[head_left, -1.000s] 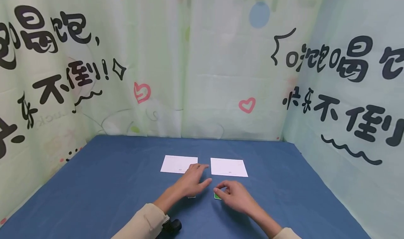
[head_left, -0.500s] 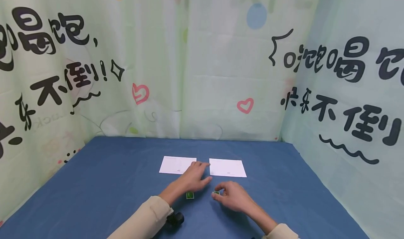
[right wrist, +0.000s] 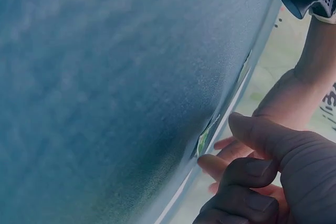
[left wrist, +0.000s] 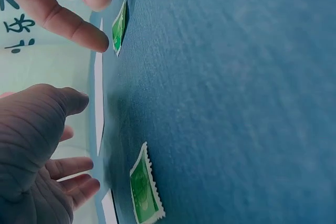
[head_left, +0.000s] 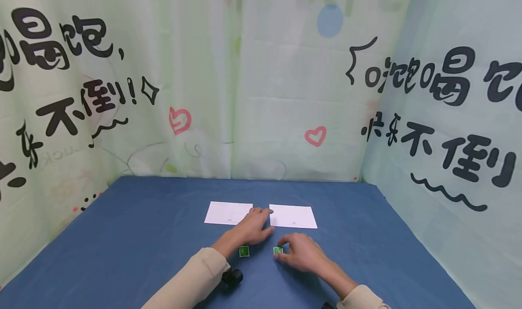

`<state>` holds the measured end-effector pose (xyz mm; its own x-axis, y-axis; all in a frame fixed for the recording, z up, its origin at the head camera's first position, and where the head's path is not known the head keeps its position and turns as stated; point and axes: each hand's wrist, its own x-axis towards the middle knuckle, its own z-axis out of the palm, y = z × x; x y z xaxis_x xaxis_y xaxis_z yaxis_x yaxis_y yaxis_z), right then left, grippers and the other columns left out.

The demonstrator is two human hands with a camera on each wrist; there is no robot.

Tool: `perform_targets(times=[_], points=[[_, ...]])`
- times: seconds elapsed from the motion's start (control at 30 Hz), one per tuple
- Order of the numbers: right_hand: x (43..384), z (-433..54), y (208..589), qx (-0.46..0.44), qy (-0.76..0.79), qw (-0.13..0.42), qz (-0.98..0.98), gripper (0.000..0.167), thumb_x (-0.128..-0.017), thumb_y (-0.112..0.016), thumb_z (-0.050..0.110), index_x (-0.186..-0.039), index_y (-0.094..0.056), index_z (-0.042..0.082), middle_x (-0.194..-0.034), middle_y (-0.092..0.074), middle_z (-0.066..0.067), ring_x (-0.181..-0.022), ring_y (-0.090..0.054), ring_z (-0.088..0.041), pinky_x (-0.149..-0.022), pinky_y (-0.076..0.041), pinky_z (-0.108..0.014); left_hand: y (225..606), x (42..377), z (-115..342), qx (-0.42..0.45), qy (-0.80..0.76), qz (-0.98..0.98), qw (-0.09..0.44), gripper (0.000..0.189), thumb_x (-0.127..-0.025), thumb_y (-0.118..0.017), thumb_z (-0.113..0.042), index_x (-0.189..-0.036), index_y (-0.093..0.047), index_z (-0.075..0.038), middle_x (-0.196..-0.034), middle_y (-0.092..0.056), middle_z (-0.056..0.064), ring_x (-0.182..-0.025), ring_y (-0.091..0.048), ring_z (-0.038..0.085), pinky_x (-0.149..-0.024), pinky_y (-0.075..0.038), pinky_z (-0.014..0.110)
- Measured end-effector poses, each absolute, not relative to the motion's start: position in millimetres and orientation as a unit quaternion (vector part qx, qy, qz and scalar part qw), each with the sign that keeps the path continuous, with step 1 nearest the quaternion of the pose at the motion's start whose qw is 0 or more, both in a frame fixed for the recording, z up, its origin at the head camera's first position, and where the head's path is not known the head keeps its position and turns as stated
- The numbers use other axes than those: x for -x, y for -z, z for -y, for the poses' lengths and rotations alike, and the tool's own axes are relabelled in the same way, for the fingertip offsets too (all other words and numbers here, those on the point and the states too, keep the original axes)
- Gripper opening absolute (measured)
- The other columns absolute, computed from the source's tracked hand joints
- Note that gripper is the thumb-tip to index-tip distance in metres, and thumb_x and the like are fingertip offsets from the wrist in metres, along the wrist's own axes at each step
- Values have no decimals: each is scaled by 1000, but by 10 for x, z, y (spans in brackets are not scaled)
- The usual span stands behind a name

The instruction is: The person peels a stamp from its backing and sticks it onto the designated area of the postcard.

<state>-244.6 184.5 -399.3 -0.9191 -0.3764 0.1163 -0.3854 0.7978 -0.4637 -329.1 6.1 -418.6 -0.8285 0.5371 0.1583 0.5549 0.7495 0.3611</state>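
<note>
Two green postage stamps with white perforated edges lie on the blue cloth. My right hand [head_left: 302, 253] is at the right stamp [head_left: 278, 250], its thumb and index finger curved and spread beside the stamp's edges. In the left wrist view that stamp [left wrist: 119, 27] lies just past the fingertip, not pinched. My left hand [head_left: 253, 227] reaches over the right end of the left white paper rectangle [head_left: 224, 213], fingers extended toward the right white paper rectangle [head_left: 291, 216]. Just below the left wrist lies the left stamp [head_left: 244, 251]. Both papers bear tiny print near their lower edges.
The blue cloth [head_left: 163, 245] covers the table up to the printed curtains [head_left: 269, 96] at the back and sides. A black wrist device [head_left: 232, 276] is on the left wrist; another one [head_left: 327, 305] shows partly by the right sleeve.
The right stamp, tilted and partly hidden by my right fingers earlier, now lies flat in view. My left forearm has shifted slightly right, uncovering the left stamp.
</note>
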Motion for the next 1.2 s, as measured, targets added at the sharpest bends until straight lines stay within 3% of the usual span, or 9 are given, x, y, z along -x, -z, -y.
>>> perform_targets(times=[0.47,1.0,1.2], points=[[2483,-1848,4015,-203,-234,-13,951,23,-86,-82,25,-100,-78,8,-59,-49,8,-52,-40,-8,-48,-28,-27,4201,3352,-164,257,176,950,6,54,-101,-65,-31,-147,-51,-7,-140,-58,17,-130,-53,31,-111,-42,46],[2495,-1873,4018,-194,-214,-4,957,21,-86,-82,21,-102,-78,8,-59,-48,7,-49,-38,-7,-46,-26,-25,4188,3321,-225,270,94,958,22,42,-102,-64,-32,-136,-62,-8,-123,-60,14,-112,-55,27,-101,-46,42],[2471,-1870,4024,-228,-179,2,957,18,-89,-79,19,-103,-80,7,-64,-57,6,-51,-43,-6,-47,-34,-28,4202,3323,-228,270,95,958,22,41,-102,-63,-33,-136,-62,-10,-124,-59,14,-112,-54,27,-102,-46,42]])
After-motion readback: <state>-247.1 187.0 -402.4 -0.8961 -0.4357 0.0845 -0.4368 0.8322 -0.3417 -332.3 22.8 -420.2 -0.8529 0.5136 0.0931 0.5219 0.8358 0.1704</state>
